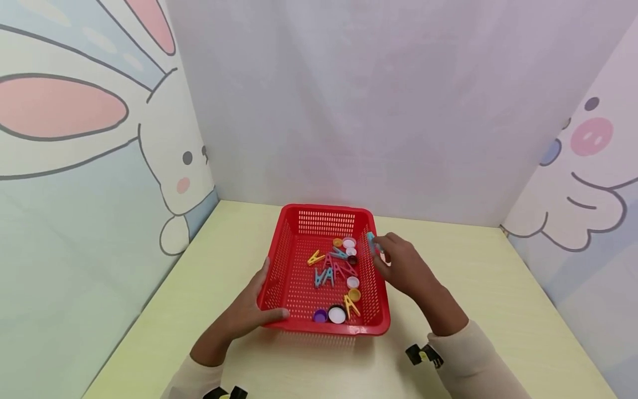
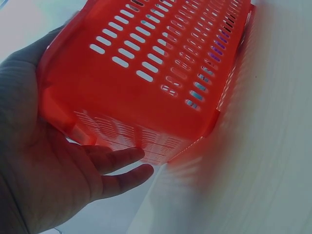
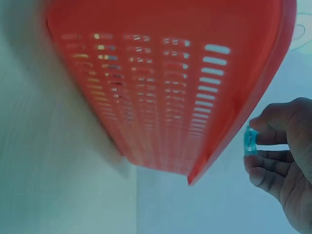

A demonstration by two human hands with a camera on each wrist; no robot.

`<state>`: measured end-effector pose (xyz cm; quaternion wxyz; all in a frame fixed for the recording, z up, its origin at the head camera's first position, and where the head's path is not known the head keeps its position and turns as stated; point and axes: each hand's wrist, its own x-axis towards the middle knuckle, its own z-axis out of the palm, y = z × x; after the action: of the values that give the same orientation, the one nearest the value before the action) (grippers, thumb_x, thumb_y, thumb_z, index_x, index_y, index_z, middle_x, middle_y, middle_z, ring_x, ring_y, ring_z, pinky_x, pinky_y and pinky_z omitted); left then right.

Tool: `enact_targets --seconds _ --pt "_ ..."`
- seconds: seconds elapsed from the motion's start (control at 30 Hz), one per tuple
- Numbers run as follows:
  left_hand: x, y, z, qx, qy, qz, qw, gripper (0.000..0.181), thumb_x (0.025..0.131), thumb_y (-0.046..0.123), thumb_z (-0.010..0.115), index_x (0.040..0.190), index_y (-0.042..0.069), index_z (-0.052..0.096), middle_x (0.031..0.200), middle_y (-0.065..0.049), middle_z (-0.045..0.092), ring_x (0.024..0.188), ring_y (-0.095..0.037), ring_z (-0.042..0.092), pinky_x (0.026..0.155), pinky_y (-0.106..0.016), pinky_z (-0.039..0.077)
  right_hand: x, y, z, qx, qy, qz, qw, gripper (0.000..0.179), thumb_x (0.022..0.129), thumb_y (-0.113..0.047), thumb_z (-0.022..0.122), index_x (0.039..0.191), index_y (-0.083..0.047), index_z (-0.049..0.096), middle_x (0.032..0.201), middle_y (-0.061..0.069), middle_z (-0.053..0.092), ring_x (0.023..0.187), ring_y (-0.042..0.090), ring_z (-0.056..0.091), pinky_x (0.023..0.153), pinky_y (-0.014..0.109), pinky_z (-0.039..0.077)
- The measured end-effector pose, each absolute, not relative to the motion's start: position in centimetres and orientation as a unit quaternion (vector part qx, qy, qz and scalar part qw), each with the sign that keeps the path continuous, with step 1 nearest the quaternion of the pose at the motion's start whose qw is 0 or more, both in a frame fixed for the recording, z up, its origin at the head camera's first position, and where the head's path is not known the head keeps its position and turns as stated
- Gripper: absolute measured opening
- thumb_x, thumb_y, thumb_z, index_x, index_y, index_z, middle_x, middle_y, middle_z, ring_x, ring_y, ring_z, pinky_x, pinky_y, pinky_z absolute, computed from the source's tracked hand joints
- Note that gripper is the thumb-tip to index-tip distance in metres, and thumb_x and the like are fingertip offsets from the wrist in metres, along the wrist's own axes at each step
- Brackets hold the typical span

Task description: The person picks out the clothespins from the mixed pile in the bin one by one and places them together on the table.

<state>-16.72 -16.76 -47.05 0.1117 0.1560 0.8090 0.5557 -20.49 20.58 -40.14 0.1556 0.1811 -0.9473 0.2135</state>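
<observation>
A red plastic basket (image 1: 324,328) holds small coloured clothespins and round bottle caps. With its thumb over the rim and its other fingers outside the wall, my left hand (image 1: 245,310) grips the basket's near left corner. My right hand (image 1: 406,266) pinches a light blue clothespin (image 1: 371,238) between thumb and fingertips, at the basket's right rim. In the right wrist view this clothespin (image 3: 250,141) shows beside the rim's outer edge. Inside lie blue clothespins (image 1: 328,275), pink clothespins (image 1: 336,270), a yellow clothespin (image 1: 351,306) and another yellow clothespin (image 1: 315,257).
Bottle caps lie mostly along the basket's right side, among them a white cap (image 1: 353,282) and a yellow cap (image 1: 354,295). Near the front wall are a purple cap (image 1: 320,316) and a black-rimmed white cap (image 1: 336,315). Walls enclose the pale table (image 1: 448,266) behind and at both sides.
</observation>
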Motion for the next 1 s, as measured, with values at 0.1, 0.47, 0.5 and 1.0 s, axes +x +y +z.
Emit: enact_targets --seconds 0.1,0.47,0.5,1.0 --pt "-16.7 -16.7 -47.0 0.149 0.811 0.554 0.115 0.139 0.080 0.046 0.094 0.177 0.025 -0.003 0.170 -0.018 0.035 0.145 -0.041 0.053 0.095 -0.043 0.068 -20.8 21.3 -40.7 0.160 -0.945 0.211 0.193 0.039 0.095 -0.010 0.083 0.131 0.000 0.073 0.108 0.015 0.072 0.080 0.024 0.061 0.062 0.026 0.053" --pt "-16.8 -16.8 -46.9 0.142 0.813 0.552 0.119 0.140 0.079 0.046 0.094 0.177 0.026 -0.004 0.168 -0.017 0.038 0.142 -0.040 0.055 0.096 -0.044 0.068 -22.8 23.6 -42.2 0.098 -0.940 0.224 0.239 0.032 0.099 -0.005 0.074 0.127 0.009 0.072 0.103 0.025 0.068 0.074 0.024 0.058 0.062 0.032 0.049" --pt "-16.8 -16.8 -46.9 0.142 0.812 0.553 0.119 0.140 0.080 0.046 0.094 0.177 0.026 -0.004 0.168 -0.017 0.038 0.142 -0.040 0.055 0.096 -0.044 0.068 -23.0 23.8 -42.4 0.093 -0.941 0.225 0.235 0.032 0.099 -0.005 0.073 0.128 0.009 0.072 0.103 0.025 0.068 0.074 0.025 0.058 0.062 0.033 0.050" --pt "-16.9 -17.0 -47.0 0.141 0.811 0.555 0.125 0.139 0.080 0.045 0.094 0.177 0.027 -0.004 0.168 -0.017 0.039 0.141 -0.039 0.054 0.095 -0.044 0.068 -26.4 25.0 -45.6 0.054 -0.968 0.220 0.104 0.030 0.101 -0.008 0.070 0.123 0.012 0.072 0.096 0.024 0.069 0.080 0.029 0.060 0.068 0.042 0.055"
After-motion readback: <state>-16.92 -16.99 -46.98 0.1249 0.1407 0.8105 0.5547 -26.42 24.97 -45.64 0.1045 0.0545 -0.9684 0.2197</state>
